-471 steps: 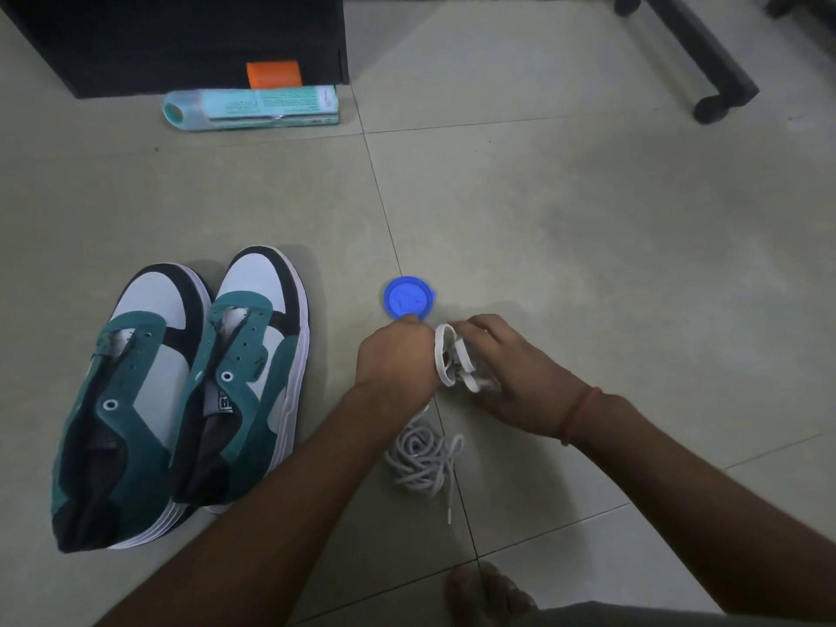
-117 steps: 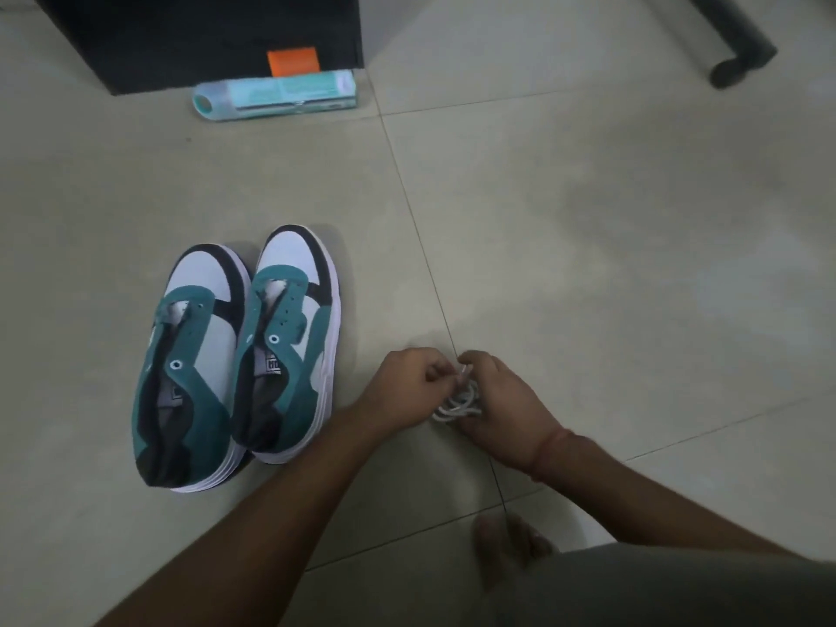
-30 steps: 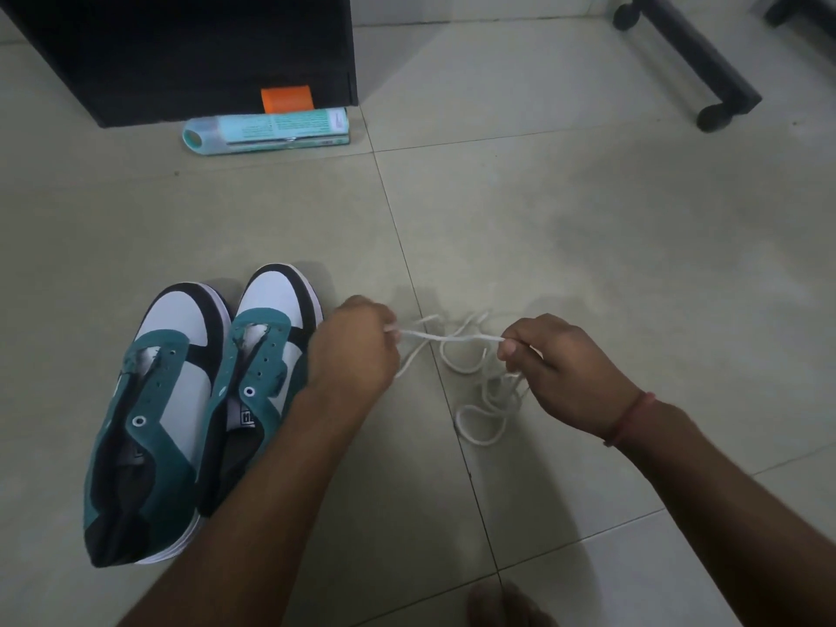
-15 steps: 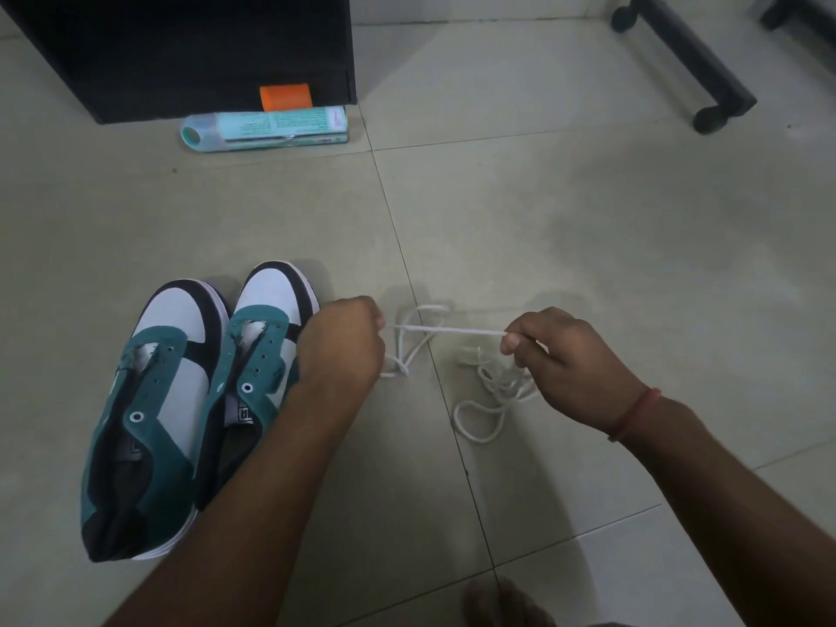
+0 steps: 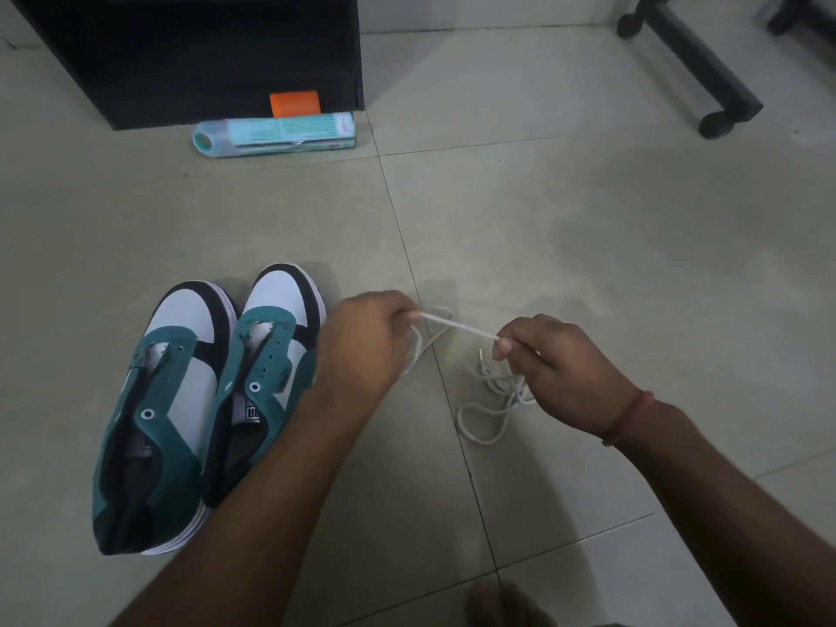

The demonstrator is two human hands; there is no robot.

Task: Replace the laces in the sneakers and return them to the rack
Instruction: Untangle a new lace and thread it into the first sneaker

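Note:
Two teal, white and black sneakers stand side by side on the tile floor at the left, without laces: the left sneaker point(image 5: 154, 414) and the right sneaker point(image 5: 267, 373). A white lace point(image 5: 457, 328) is stretched taut between my hands. My left hand point(image 5: 366, 341) grips one part of it just right of the right sneaker's toe. My right hand point(image 5: 556, 364) pinches it between thumb and fingers. The lace's loose coils point(image 5: 488, 400) lie on the floor under my right hand.
A black cabinet point(image 5: 203, 52) stands at the back left, with an orange tag point(image 5: 295, 103) and a teal tube-shaped pack point(image 5: 276, 134) lying at its foot. A black wheeled frame leg point(image 5: 696, 65) is at the back right. My bare foot point(image 5: 502, 604) shows at the bottom edge.
The bundled lace has been undone and pulled out between my hands. Over the last second my hands have drawn slightly further apart, tightening the strand.

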